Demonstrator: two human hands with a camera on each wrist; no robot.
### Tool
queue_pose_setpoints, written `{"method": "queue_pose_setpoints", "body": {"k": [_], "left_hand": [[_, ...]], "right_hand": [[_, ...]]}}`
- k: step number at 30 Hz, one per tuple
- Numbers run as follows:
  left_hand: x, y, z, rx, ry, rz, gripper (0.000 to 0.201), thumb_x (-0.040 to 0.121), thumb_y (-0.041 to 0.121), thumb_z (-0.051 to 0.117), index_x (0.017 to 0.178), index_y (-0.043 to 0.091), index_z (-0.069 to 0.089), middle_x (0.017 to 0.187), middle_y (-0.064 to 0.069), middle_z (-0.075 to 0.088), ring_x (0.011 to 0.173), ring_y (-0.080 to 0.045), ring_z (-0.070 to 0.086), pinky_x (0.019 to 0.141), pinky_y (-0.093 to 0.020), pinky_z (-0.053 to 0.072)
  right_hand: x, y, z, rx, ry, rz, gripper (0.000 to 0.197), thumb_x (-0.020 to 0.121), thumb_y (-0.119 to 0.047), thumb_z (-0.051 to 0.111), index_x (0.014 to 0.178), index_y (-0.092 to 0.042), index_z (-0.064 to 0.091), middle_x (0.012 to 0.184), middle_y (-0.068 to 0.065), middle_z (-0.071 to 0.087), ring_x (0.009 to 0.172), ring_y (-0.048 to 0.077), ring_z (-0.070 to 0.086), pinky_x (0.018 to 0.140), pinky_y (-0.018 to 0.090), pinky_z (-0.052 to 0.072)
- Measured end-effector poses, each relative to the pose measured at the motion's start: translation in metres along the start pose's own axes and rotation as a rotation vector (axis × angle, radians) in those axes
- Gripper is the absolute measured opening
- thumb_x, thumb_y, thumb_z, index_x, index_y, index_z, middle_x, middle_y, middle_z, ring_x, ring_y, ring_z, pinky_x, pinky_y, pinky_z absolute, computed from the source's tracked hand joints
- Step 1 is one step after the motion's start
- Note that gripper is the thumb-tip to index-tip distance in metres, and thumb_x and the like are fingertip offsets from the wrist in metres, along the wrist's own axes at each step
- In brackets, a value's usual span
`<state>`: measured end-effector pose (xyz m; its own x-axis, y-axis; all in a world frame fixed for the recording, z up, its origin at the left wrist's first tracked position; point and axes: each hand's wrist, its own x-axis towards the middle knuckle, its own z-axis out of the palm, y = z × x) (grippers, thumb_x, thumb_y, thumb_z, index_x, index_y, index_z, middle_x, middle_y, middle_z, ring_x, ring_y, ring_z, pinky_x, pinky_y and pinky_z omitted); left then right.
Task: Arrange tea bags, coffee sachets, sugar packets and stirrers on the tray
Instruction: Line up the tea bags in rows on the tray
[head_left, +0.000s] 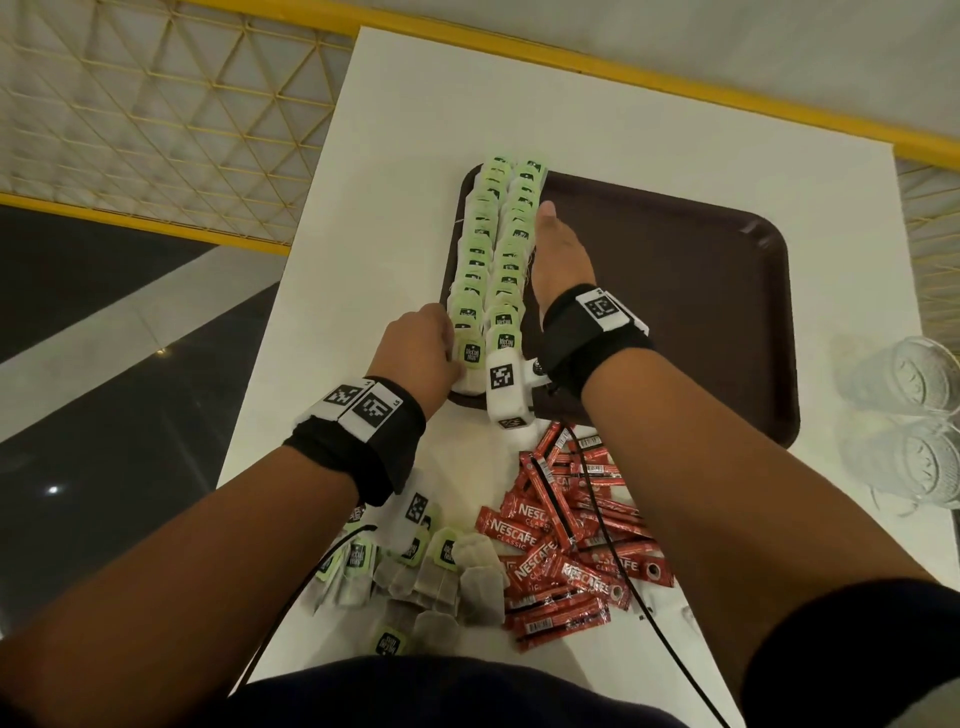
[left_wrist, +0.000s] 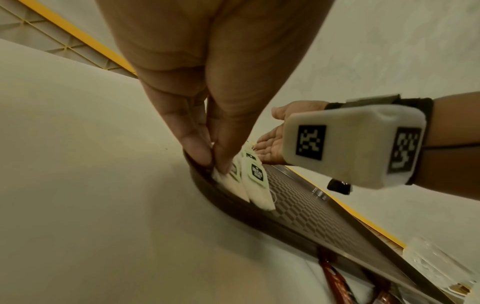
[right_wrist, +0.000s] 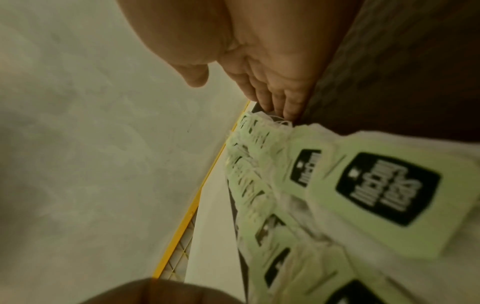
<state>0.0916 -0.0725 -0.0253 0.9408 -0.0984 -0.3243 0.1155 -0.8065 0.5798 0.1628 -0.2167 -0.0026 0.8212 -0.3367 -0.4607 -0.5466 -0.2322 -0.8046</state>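
Observation:
Two long rows of tea bags (head_left: 496, 244) with green tags run along the left side of the dark brown tray (head_left: 691, 291). My left hand (head_left: 423, 348) pinches the nearest tea bag (left_wrist: 228, 179) of the left row at the tray's near left corner (left_wrist: 197, 176). My right hand (head_left: 556, 249) lies flat and straight on the tray, its edge against the right side of the right row (right_wrist: 298, 185). Loose tea bags (head_left: 415, 577) and red coffee sachets (head_left: 566, 551) lie on the white table near my body.
The white table (head_left: 415, 93) ends at a yellow-edged railing (head_left: 156, 130) to the left and behind. Clear glasses (head_left: 904, 415) stand at the table's right edge, beside the tray. A black cable (head_left: 613, 561) crosses the sachet pile.

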Motion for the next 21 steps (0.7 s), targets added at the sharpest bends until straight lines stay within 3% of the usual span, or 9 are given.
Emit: {"method": "queue_pose_setpoints", "body": {"k": [2, 4, 6, 10, 17, 20, 21], "left_hand": [[0.0, 0.0, 0.0, 0.003, -0.003, 0.0, 0.028, 0.079, 0.013, 0.074, 0.101, 0.01, 0.057, 0.097, -0.008, 0.063, 0.09, -0.027, 0.058, 0.074, -0.032, 0.044], [0.0, 0.0, -0.001, -0.007, -0.003, -0.001, 0.029, 0.08, 0.013, 0.074, 0.103, 0.009, 0.057, 0.098, -0.008, 0.063, 0.09, -0.026, 0.058, 0.076, -0.033, 0.046], [0.0, 0.0, -0.003, -0.019, 0.004, 0.005, 0.03, 0.081, 0.011, 0.072, 0.106, 0.009, 0.056, 0.099, -0.009, 0.062, 0.09, -0.027, 0.058, 0.076, -0.034, 0.046], [-0.001, 0.0, -0.005, -0.059, 0.012, 0.01, 0.03, 0.08, 0.008, 0.07, 0.107, 0.008, 0.057, 0.098, -0.01, 0.064, 0.091, -0.028, 0.059, 0.078, -0.035, 0.048], [-0.005, 0.0, -0.008, -0.082, 0.005, 0.028, 0.03, 0.08, 0.009, 0.072, 0.106, 0.009, 0.057, 0.097, -0.007, 0.065, 0.087, -0.027, 0.062, 0.082, -0.039, 0.051], [-0.011, -0.003, -0.013, -0.11, 0.019, 0.052, 0.029, 0.082, 0.015, 0.075, 0.105, 0.011, 0.058, 0.095, -0.005, 0.065, 0.083, -0.023, 0.062, 0.079, -0.036, 0.052], [-0.014, -0.005, -0.015, -0.112, 0.021, 0.056, 0.028, 0.083, 0.019, 0.074, 0.105, 0.012, 0.059, 0.095, -0.003, 0.065, 0.082, -0.02, 0.061, 0.077, -0.033, 0.051]], "right_hand": [[-0.003, -0.004, 0.002, 0.039, -0.016, 0.006, 0.067, 0.096, -0.06, 0.029, 0.145, -0.016, 0.043, 0.146, 0.006, 0.048, 0.133, 0.025, 0.046, 0.113, 0.041, 0.035], [-0.003, -0.003, 0.002, 0.032, -0.033, -0.016, 0.059, 0.102, -0.052, 0.028, 0.144, -0.014, 0.044, 0.146, 0.007, 0.047, 0.133, 0.024, 0.045, 0.11, 0.031, 0.034], [0.005, 0.002, 0.001, 0.036, -0.009, -0.026, 0.058, 0.103, -0.049, 0.028, 0.146, -0.012, 0.041, 0.148, 0.007, 0.045, 0.135, 0.023, 0.043, 0.108, 0.029, 0.032], [0.006, 0.001, 0.003, 0.061, -0.007, -0.023, 0.059, 0.102, -0.053, 0.028, 0.146, -0.017, 0.042, 0.148, 0.005, 0.046, 0.134, 0.023, 0.044, 0.113, 0.037, 0.034], [-0.001, 0.009, -0.009, 0.083, -0.017, -0.038, 0.058, 0.1, -0.054, 0.031, 0.142, -0.018, 0.047, 0.143, 0.003, 0.051, 0.13, 0.02, 0.049, 0.111, 0.034, 0.035], [-0.009, 0.019, -0.025, 0.093, -0.028, -0.03, 0.07, 0.087, -0.066, 0.037, 0.14, -0.021, 0.048, 0.142, 0.001, 0.052, 0.13, 0.018, 0.048, 0.113, 0.041, 0.035], [-0.012, 0.024, -0.03, 0.058, -0.048, -0.07, 0.069, 0.086, -0.062, 0.04, 0.139, -0.02, 0.049, 0.141, 0.0, 0.053, 0.13, 0.017, 0.048, 0.113, 0.04, 0.035]]}}
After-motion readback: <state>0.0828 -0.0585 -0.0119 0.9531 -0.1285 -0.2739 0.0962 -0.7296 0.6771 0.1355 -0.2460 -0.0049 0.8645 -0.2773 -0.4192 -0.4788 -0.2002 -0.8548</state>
